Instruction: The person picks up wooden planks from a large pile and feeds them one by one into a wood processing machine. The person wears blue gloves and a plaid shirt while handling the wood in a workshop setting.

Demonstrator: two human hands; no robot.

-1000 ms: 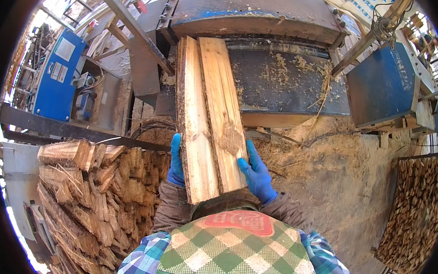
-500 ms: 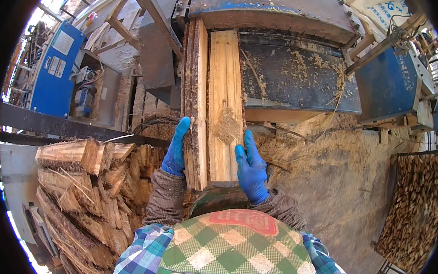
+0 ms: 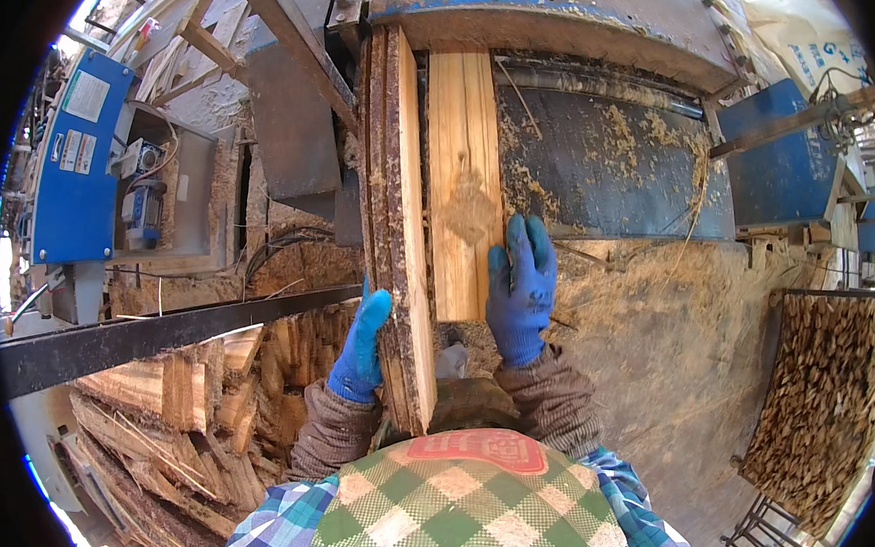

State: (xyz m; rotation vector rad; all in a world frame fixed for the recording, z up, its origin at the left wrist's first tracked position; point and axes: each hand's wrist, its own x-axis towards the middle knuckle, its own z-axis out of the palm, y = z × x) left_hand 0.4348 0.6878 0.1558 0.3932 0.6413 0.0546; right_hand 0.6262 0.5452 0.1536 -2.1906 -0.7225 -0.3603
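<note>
A pale flat plank (image 3: 463,135) with a knot and a dusty patch lies lengthwise in front of me, its far end under the machine housing (image 3: 553,30). Along its left side, bark-edged boards (image 3: 390,200) stand on edge, pressed together, their near ends reaching toward my apron. My left hand (image 3: 360,354), in a blue glove, holds these boards from the left; its thumb shows and the other fingers are mostly hidden. My right hand (image 3: 525,289), also gloved in blue, rests at the plank's right edge with its fingers stretched forward.
Right of the plank is a dark metal bed (image 3: 614,164) strewn with shavings. Rough slabs (image 3: 168,427) are piled at the lower left beneath a dark steel rail (image 3: 173,333). A blue control cabinet (image 3: 82,152) stands left; a rack of stacked wood pieces (image 3: 820,407) stands far right.
The flat plank has slid away from me under the housing. The near ends of the bark-edged boards now show closer to me. My right hand has moved forward along the plank's edge.
</note>
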